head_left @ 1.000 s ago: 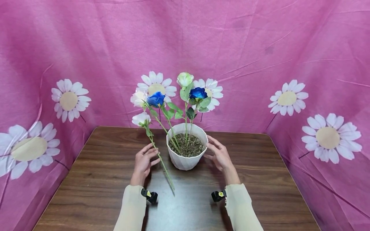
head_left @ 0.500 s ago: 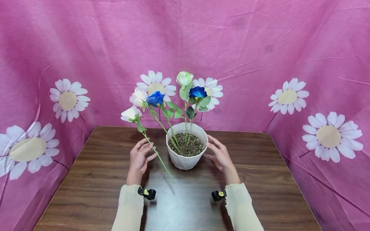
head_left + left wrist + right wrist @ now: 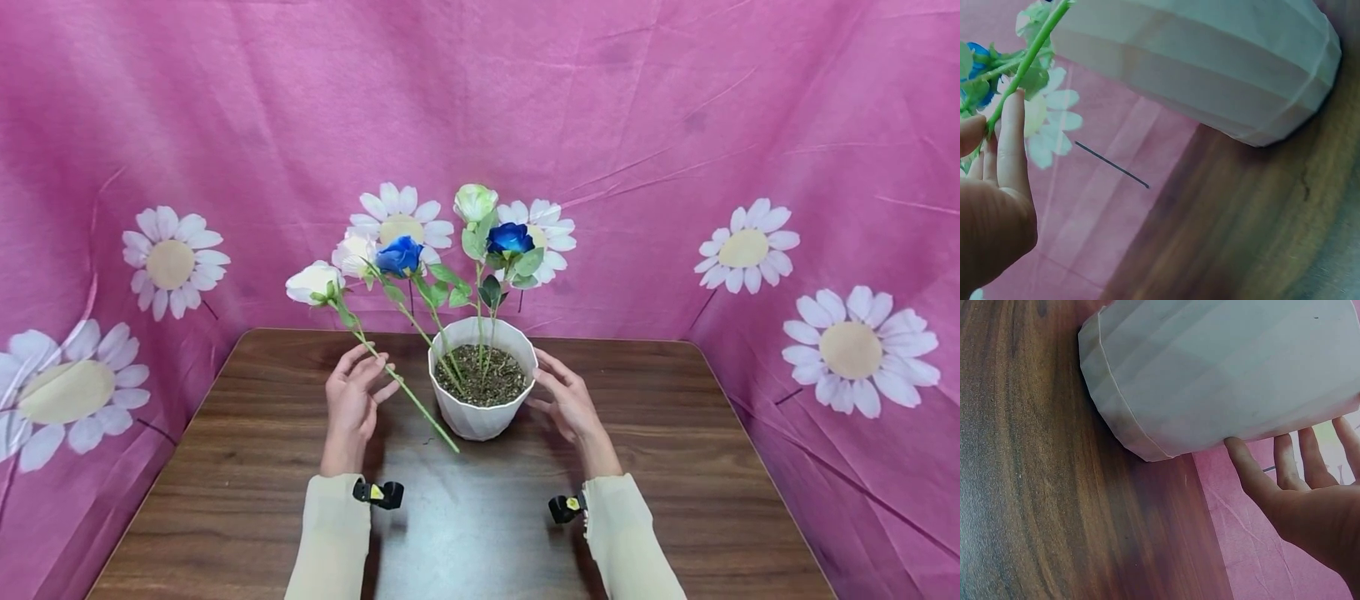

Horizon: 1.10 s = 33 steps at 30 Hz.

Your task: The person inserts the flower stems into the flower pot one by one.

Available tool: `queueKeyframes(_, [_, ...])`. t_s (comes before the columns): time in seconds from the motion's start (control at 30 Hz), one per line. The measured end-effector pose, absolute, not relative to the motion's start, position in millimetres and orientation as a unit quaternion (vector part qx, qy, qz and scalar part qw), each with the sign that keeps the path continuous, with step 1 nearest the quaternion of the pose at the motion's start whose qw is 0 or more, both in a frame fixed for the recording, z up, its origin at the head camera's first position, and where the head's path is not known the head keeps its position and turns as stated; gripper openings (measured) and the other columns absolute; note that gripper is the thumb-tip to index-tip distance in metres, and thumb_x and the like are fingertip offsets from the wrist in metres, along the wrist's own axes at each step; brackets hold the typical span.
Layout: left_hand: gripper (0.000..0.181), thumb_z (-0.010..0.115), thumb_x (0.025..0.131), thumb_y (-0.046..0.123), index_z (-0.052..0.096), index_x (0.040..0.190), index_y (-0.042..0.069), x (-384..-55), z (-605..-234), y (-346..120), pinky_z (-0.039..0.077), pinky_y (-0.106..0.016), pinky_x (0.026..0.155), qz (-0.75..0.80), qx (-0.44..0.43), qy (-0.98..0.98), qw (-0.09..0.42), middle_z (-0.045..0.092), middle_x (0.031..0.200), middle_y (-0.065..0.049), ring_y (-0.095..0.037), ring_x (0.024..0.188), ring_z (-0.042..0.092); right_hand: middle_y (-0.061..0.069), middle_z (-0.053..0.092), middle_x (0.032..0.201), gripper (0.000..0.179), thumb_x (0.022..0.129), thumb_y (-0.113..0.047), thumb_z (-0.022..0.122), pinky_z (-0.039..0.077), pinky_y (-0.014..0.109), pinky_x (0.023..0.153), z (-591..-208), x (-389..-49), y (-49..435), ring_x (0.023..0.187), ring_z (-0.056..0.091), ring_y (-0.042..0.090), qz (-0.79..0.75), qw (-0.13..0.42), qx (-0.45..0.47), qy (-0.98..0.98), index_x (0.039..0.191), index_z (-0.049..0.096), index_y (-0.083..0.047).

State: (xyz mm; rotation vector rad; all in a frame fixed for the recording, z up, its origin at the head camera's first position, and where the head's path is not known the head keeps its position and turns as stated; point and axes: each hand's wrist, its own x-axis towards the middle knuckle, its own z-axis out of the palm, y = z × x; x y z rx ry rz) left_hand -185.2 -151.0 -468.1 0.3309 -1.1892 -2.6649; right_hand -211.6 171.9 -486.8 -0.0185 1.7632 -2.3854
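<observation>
My left hand [image 3: 354,402] pinches the green stem of a white rose [image 3: 315,283] between thumb and fingers, left of the pot. The rose tilts, its bloom up to the left and its bare stem end [image 3: 450,443] low in front of the pot. A white faceted flowerpot [image 3: 480,421] filled with dark soil [image 3: 491,379] stands on the table. My right hand [image 3: 568,400] touches the pot's right side with straight, spread fingertips. In the pot stand a blue rose [image 3: 400,256], a darker blue rose [image 3: 511,238], a pale green rose [image 3: 475,202] and a pinkish-white rose [image 3: 355,252].
The pot is on a brown wood-grain table [image 3: 660,467]. Behind and beside it hangs a pink cloth [image 3: 637,108] printed with large white daisies. Both wrists carry a black strapped camera [image 3: 378,494] over cream sleeves.
My left hand has moved left and slightly away from me with the white rose, which now leans further left, its stem end higher. My right hand keeps its place at the pot.
</observation>
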Motion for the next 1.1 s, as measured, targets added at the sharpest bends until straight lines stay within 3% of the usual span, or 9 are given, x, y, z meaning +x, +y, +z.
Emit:
queueKeyframes(0.13, [0.024,0.06,0.097,-0.01,0.059,0.113,0.007,-187,-457,-150,0.064,-0.039,0.064,-0.907,0.105,-0.391,0.121,0.071,0.085,-0.007,-0.022,0.078,0.074,0.013,0.054,0.135,0.051,0.102,-0.005,0.057,0.05,0.062,0.098,-486,-211,171,0.116,0.058,0.027,-0.803,0.086,-0.008,0.59,0.151,0.043,0.001])
queueKeyframes(0.37, [0.03,0.065,0.094,-0.01,0.054,0.12,-0.001,-189,-434,-147,0.063,-0.036,0.058,-0.911,0.088,-0.364,0.175,0.068,0.082,-0.007,-0.022,0.072,0.073,0.011,0.054,0.136,0.052,0.102,-0.006,0.058,0.052,0.059,0.097,-487,-212,173,0.115,0.059,0.023,-0.803,0.089,0.0,0.59,0.151,0.042,0.001])
queueKeyframes(0.7, [0.032,0.067,0.091,-0.013,0.056,0.119,-0.004,-196,-412,-134,0.062,-0.038,0.058,-0.896,0.047,-0.369,0.241,0.067,0.079,-0.008,-0.024,0.071,0.073,0.021,0.047,0.144,0.052,0.102,-0.005,0.056,0.051,0.061,0.098,-488,-213,173,0.117,0.058,0.024,-0.803,0.091,-0.009,0.589,0.152,0.042,0.001])
queueKeyframes(1.1, [0.027,0.065,0.088,-0.018,0.061,0.102,0.006,-202,-395,-118,0.061,-0.032,0.055,-0.869,0.019,-0.415,0.27,0.066,0.084,-0.008,-0.018,0.072,0.072,0.026,0.043,0.146,0.052,0.103,-0.005,0.056,0.052,0.058,0.096,-487,-212,172,0.117,0.057,0.027,-0.798,0.089,-0.009,0.595,0.152,0.041,0.001])
